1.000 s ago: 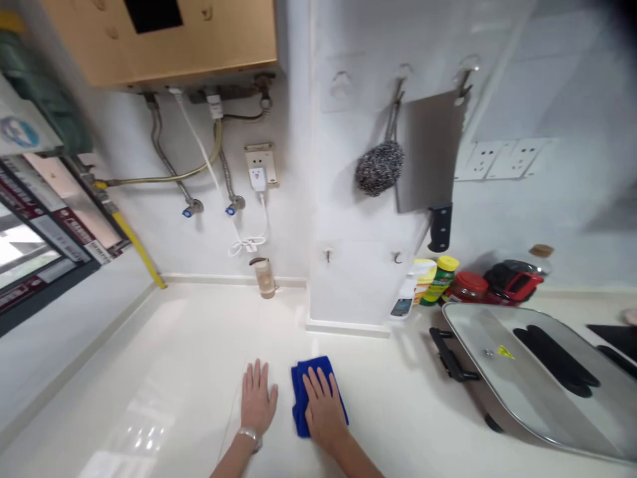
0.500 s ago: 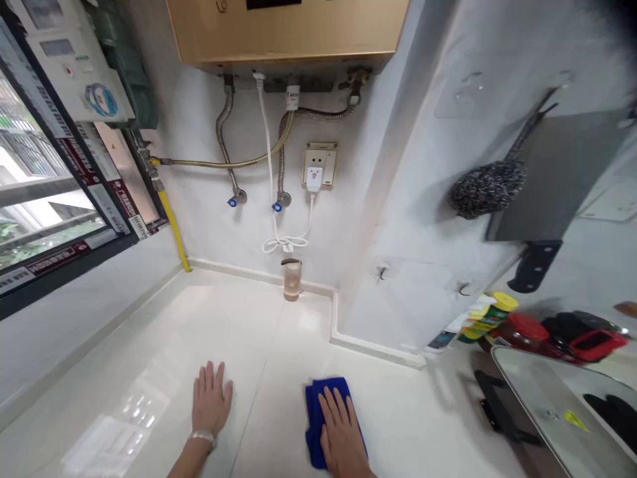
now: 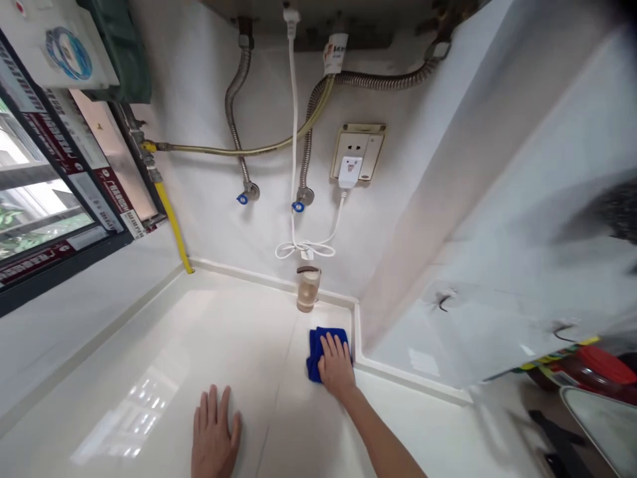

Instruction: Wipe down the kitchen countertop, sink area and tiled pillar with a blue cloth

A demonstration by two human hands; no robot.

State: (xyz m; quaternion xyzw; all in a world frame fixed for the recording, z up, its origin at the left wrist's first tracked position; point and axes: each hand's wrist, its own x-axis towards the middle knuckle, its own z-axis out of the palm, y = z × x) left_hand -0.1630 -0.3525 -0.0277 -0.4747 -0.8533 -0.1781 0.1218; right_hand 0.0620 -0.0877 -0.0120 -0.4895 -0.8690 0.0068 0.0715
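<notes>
My right hand point(image 3: 337, 365) lies flat on a folded blue cloth point(image 3: 318, 342), pressing it to the white countertop point(image 3: 239, 332) near the back corner. Its fingers are stretched over the cloth's top, and the thumb lies along the near side. My left hand point(image 3: 215, 431) rests palm down on the counter with the fingers spread and nothing in it. Just behind the cloth, close to the wall, stands a clear glass point(image 3: 308, 291) with a brownish look and a dark curved piece at its top.
A raised ledge point(image 3: 353, 325) runs along the wall's foot. Above the counter are hoses, valves point(image 3: 298, 206) and a socket with a white plug point(image 3: 350, 171). A yellow pipe point(image 3: 174, 226) meets the counter at left. A glass-lidded pan point(image 3: 602, 418) and a red-lidded jar point(image 3: 604, 364) stand at right.
My right hand has pushed the blue cloth forward, toward the corner by the glass. The view has moved closer to the wall. My left hand still lies flat on the counter.
</notes>
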